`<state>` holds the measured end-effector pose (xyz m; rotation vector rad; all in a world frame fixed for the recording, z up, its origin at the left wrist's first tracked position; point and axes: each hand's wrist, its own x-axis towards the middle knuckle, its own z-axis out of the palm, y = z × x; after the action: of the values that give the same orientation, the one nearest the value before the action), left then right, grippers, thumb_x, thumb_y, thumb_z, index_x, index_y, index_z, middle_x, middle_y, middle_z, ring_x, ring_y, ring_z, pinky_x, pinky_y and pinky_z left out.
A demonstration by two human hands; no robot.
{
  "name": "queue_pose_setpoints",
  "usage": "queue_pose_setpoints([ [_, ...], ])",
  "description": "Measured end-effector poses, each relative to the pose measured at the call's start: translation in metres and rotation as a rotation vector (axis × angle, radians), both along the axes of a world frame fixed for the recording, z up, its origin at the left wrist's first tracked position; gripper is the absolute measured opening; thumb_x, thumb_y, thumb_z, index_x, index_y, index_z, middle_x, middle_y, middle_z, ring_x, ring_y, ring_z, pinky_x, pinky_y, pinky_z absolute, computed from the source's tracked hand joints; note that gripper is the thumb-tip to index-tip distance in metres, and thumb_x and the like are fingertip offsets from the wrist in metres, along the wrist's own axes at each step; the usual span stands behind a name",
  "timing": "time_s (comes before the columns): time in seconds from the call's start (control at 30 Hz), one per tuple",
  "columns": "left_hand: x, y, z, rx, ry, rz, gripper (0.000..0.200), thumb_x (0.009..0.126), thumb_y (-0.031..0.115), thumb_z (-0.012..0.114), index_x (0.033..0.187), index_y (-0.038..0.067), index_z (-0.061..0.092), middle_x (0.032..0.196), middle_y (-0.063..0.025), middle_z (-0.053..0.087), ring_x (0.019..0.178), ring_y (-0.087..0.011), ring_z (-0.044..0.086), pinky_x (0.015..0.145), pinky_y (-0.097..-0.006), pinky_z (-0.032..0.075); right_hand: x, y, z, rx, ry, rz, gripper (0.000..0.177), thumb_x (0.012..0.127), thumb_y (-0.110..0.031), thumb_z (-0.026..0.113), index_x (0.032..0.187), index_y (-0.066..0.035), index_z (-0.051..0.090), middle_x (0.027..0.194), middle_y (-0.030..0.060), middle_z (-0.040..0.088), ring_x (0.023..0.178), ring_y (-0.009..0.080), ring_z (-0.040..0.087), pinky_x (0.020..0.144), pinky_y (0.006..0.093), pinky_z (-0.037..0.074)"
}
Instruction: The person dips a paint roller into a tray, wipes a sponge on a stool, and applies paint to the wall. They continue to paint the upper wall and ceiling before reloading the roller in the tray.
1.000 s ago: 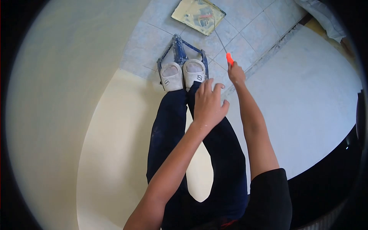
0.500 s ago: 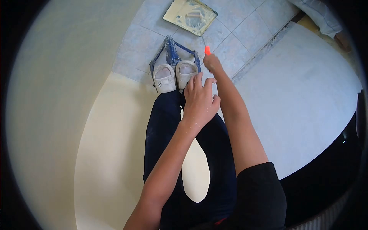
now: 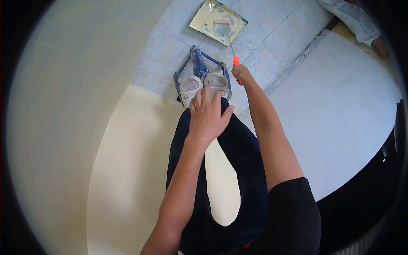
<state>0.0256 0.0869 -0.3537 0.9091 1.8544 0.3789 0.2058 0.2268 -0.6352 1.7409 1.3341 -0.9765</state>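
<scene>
My right hand (image 3: 241, 74) is wrapped round the orange handle of a paint roller (image 3: 236, 61). The roller's thin metal rod runs up to its head, which lies in the paint tray (image 3: 201, 11). Pale yellow paint coats much of that tray, with a greyish patch beside the roller head. Nothing is in my left hand (image 3: 208, 117), whose fingers are apart above my dark trousers, close to the white shoes (image 3: 191, 86) in this view.
Beneath my shoes is a blue paint-spattered metal frame (image 3: 199, 63). Pale tiles (image 3: 168, 40) cover the floor. A cream wall (image 3: 72, 106) rises on the left, and a white surface (image 3: 323, 123) lies to the right. White cloth (image 3: 352, 19) shows at the top right.
The view has shifted, so the tray and shoes appear further right and lower. My left hand has moved left across my legs. The roller head is still in the tray.
</scene>
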Motion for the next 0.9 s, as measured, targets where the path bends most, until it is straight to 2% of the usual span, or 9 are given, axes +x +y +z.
queue_pose_setpoints([
  [0.07,-0.005,-0.006,-0.004,-0.106,-0.027,-0.051,0.050,0.096,0.041,0.065,0.133,0.007,0.058,0.151,-0.0229,0.040,0.142,-0.0411,0.034,0.118,-0.0550,0.025,0.031,-0.017,-0.014,-0.124,0.064,0.169,0.056,0.103,-0.042,0.047,0.100,0.009,0.069,0.082,0.0239,0.073,0.066,0.0357,0.072,0.060,0.0476,0.057],
  [0.13,-0.005,-0.005,-0.002,-0.136,-0.039,-0.065,0.053,0.097,0.044,0.064,0.135,0.007,0.057,0.152,-0.0238,0.039,0.144,-0.0410,0.032,0.119,-0.0551,0.023,0.047,-0.036,0.017,-0.035,0.059,0.121,0.059,0.104,-0.043,0.044,0.096,0.010,0.068,0.081,0.0255,0.072,0.068,0.0357,0.073,0.060,0.0481,0.058],
  [0.2,-0.006,0.000,0.001,-0.156,-0.092,-0.102,0.057,0.096,0.046,0.064,0.137,0.008,0.056,0.155,-0.0250,0.036,0.147,-0.0409,0.029,0.121,-0.0547,0.021,0.049,-0.033,0.034,-0.038,0.024,0.019,0.063,0.104,-0.047,0.042,0.096,0.010,0.068,0.081,0.0269,0.072,0.071,0.0380,0.074,0.066,0.0481,0.058],
  [0.43,0.001,0.003,0.005,-0.157,-0.159,-0.142,0.065,0.096,0.055,0.062,0.139,0.008,0.055,0.158,-0.0264,0.033,0.150,-0.0409,0.025,0.123,-0.0521,0.019,0.023,0.031,0.004,-0.025,0.040,0.064,0.070,0.103,-0.053,0.038,0.102,0.009,0.069,0.087,0.0286,0.073,0.090,0.0413,0.074,0.082,0.0482,0.057],
  [0.53,0.003,-0.003,0.004,-0.141,-0.120,-0.167,0.067,0.095,0.058,0.061,0.139,0.008,0.055,0.155,-0.0244,0.038,0.147,-0.0401,0.030,0.122,-0.0516,0.022,0.025,0.034,0.005,0.000,0.058,0.125,0.070,0.102,-0.054,0.039,0.103,0.009,0.069,0.089,0.0284,0.073,0.091,0.0411,0.074,0.083,0.0479,0.057],
  [0.63,-0.006,0.005,0.004,-0.207,-0.206,-0.191,0.069,0.093,0.060,0.062,0.139,0.009,0.055,0.145,-0.0151,0.051,0.136,-0.0349,0.046,0.116,-0.0489,0.032,0.045,0.021,0.013,-0.103,0.063,0.142,0.070,0.101,-0.054,0.039,0.102,0.009,0.070,0.090,0.0290,0.073,0.091,0.0424,0.074,0.083,0.0482,0.057],
  [0.67,-0.008,0.008,0.005,-0.198,-0.205,-0.192,0.069,0.093,0.060,0.062,0.139,0.009,0.055,0.145,-0.0151,0.051,0.136,-0.0349,0.046,0.116,-0.0489,0.032,0.060,0.008,0.001,-0.036,0.047,0.190,0.070,0.102,-0.054,0.039,0.100,0.010,0.070,0.086,0.0282,0.073,0.082,0.0414,0.074,0.077,0.0486,0.058],
  [0.77,-0.009,0.010,0.008,-0.244,-0.241,-0.216,0.072,0.092,0.062,0.063,0.139,0.009,0.055,0.142,-0.0150,0.055,0.134,-0.0344,0.049,0.114,-0.0479,0.035,0.036,0.003,0.051,-0.025,0.036,0.124,0.069,0.103,-0.053,0.040,0.101,0.010,0.069,0.086,0.0279,0.073,0.078,0.0385,0.074,0.076,0.0489,0.058],
  [0.9,-0.003,0.007,0.007,-0.261,-0.282,-0.219,0.076,0.091,0.065,0.063,0.140,0.008,0.054,0.141,-0.0168,0.056,0.132,-0.0354,0.051,0.113,-0.0479,0.038,0.033,0.003,0.030,-0.078,-0.010,0.094,0.061,0.104,-0.048,0.041,0.106,0.006,0.070,0.092,0.0230,0.074,0.076,0.0352,0.074,0.079,0.0486,0.057],
])
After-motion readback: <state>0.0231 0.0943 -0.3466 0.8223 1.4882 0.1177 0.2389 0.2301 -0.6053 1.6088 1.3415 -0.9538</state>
